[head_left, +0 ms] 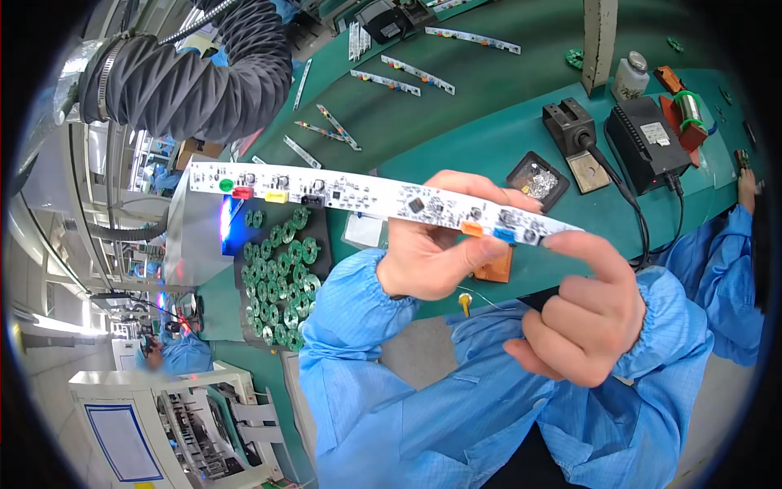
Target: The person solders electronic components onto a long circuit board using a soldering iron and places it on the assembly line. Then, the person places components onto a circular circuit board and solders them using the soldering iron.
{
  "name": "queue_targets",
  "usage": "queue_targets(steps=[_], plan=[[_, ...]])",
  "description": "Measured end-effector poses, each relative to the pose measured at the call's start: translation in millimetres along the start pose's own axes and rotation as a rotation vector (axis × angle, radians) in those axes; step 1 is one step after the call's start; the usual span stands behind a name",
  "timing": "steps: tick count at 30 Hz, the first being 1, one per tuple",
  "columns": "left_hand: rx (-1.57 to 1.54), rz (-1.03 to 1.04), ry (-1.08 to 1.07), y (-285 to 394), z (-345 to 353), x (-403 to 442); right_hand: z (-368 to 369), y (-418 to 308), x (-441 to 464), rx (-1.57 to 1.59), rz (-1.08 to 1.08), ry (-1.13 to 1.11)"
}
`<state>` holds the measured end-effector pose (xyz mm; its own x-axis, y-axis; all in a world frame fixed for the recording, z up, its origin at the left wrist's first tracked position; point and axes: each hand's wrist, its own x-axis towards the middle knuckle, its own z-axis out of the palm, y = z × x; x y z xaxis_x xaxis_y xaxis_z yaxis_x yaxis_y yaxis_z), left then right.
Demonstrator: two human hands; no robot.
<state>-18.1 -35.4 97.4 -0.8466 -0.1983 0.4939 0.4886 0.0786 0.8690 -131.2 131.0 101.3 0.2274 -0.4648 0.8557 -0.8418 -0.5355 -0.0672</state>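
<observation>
A long white circuit board (pixel 366 194) is held up in front of me, tilted slightly down to the right. It carries green, red, yellow, black, orange and blue connectors along its lower edge. My left hand (pixel 436 253) grips it right of the middle, thumb in front and fingers behind. At the board's right end, the outstretched index finger of my right hand (pixel 582 318) touches or nearly touches the tip. That hand's other fingers are curled in, and I see nothing in them.
Many round green boards (pixel 281 273) lie on a dark mat at left. More white strips (pixel 419 75) are on the far bench. A soldering iron holder (pixel 568 122), black power unit (pixel 648 134) and parts tray (pixel 538 181) stand at right. A black duct (pixel 187 85) hangs upper left. A co-worker's hand (pixel 746 189) shows far right.
</observation>
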Motion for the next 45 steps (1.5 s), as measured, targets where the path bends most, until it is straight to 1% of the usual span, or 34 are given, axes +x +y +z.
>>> queue_targets(steps=[2,3,10,12,13,15,16,18,19,20,21,22,23,25,26,28,29,31,33,35,36,38,40,42,43,45], plan=[[0.013,-0.098,-0.018,7.5,3.0,-3.8,-2.4,-3.1,2.1,-0.031,-0.004,0.003],[-0.067,-0.042,-0.047,2.2,3.5,-4.6,-0.8,-3.4,1.0,-0.028,-0.001,0.004],[-0.2,-0.081,-0.049,3.2,6.0,-6.2,4.6,-0.9,-0.1,-0.029,0.011,0.014],[-0.167,-0.049,-0.064,2.1,5.1,-5.1,7.2,-1.9,-1.9,-0.091,0.038,0.091],[-0.169,-0.049,-0.063,1.0,4.3,-4.8,8.0,0.0,-3.9,-0.091,0.038,0.089],[-0.198,-0.056,-0.078,-2.1,1.8,-4.8,4.0,7.5,-12.5,-0.065,0.093,0.312],[-0.202,-0.038,-0.071,-2.4,1.2,-7.1,-10.8,10.4,-23.4,-0.141,0.19,0.197],[-0.256,-0.18,-0.038,-5.1,2.0,-11.2,-14.8,7.5,-26.3,0.038,0.754,0.196],[-0.245,-0.181,-0.04,-10.0,2.8,-9.6,-15.9,16.3,-39.9,0.349,0.826,0.103],[-0.267,-0.273,-0.041,-15.0,2.1,-11.2,-13.5,15.9,-56.1,0.657,0.973,0.041],[-0.291,-0.364,-0.042,-21.2,0.9,-13.1,-11.1,5.3,-62.4,0.843,1.234,0.024],[-0.322,-0.377,-0.046,-26.4,0.3,-14.8,-3.7,-2.6,-67.5,0.99,1.328,0.092],[-0.351,-0.438,-0.06,-33.2,-0.8,-14.8,1.1,-5.7,-76.3,1.077,1.408,0.08],[-0.397,-0.556,-0.093,-39.4,-0.8,-12.3,8.6,-3.6,-90.5,1.288,1.365,0.147],[-0.415,-0.541,-0.075,-44.4,2.7,-13.3,19.7,-1.9,-94.2,1.412,1.299,0.318],[-0.464,-0.477,-0.024,-55.2,5.0,-12.8,24.2,-1.1,-86.6,1.36,1.352,0.376],[-0.471,-0.468,-0.026,-57.9,2.8,-13.2,23.9,1.3,-85.1,1.411,1.334,0.35],[-0.504,-0.455,0.002,-60.6,3.5,-17.6,25.8,3.0,-83.1,1.396,1.304,0.304],[-0.549,-0.459,0.041,-64.0,2.0,-21.5,25.5,7.2,-80.1,1.406,1.318,0.265],[-0.582,-0.448,0.072,-65.9,0.5,-24.2,29.4,6.0,-74.3,1.338,1.4,0.232],[-0.613,-0.44,0.103,-66.0,0.3,-26.6,30.1,3.9,-67.6,1.263,1.394,0.199],[-0.621,-0.416,0.104,-62.6,3.3,-30.4,29.4,-3.0,-59.1,1.226,1.396,0.2],[-0.616,-0.325,0.084,-57.6,5.4,-33.2,26.3,-7.0,-55.4,1.188,1.396,0.201],[-0.623,-0.349,0.094,-48.7,7.7,-35.9,21.3,-12.1,-55.5,1.163,1.339,0.178],[-0.628,-0.37,0.105,-44.7,8.4,-38.0,19.6,-16.1,-49.1,1.082,1.374,0.193],[-0.569,-0.263,0.173,-41.1,6.7,-40.3,16.0,-17.3,-50.9,0.933,1.33,0.115]])
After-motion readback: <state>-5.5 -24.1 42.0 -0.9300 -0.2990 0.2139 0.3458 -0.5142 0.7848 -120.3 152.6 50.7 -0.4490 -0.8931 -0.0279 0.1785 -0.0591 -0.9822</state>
